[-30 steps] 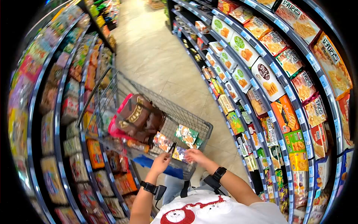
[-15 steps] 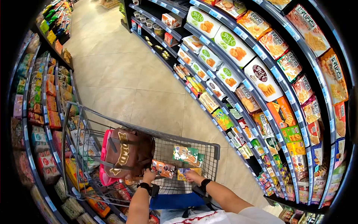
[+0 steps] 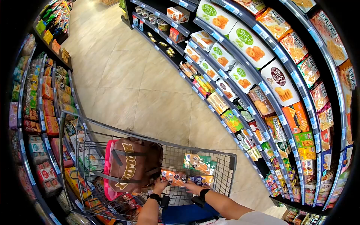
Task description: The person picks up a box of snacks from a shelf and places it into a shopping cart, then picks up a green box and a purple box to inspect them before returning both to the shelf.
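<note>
A metal shopping cart [image 3: 235, 168] stands in front of me. Low in it, an orange snack packet [image 3: 173, 177] lies between my hands. My left hand [image 3: 160, 186] is closed at its left end, beside a brown bag with pale lettering [image 3: 137, 159]. My right hand [image 3: 193, 188] reaches in from the right, with its fingertips at the packet's right end. Just beyond those fingers is a purple and yellow packet [image 3: 204, 181]. A green and white packet [image 3: 197, 162] lies farther forward. Both hands' undersides are hidden, and the fingers show small.
Shelves of packaged biscuits [image 3: 243, 77] curve along the right side. On the left, more shelves with bagged snacks [image 3: 48, 97] run close to the cart. Beige floor tiles [image 3: 120, 82] stretch ahead between them. A pink edge [image 3: 107, 176] shows along the brown bag.
My right hand has shifted left, from the purple and yellow packet to the right end of the orange one. My left hand has come closer to the orange packet. The view has turned slightly left.
</note>
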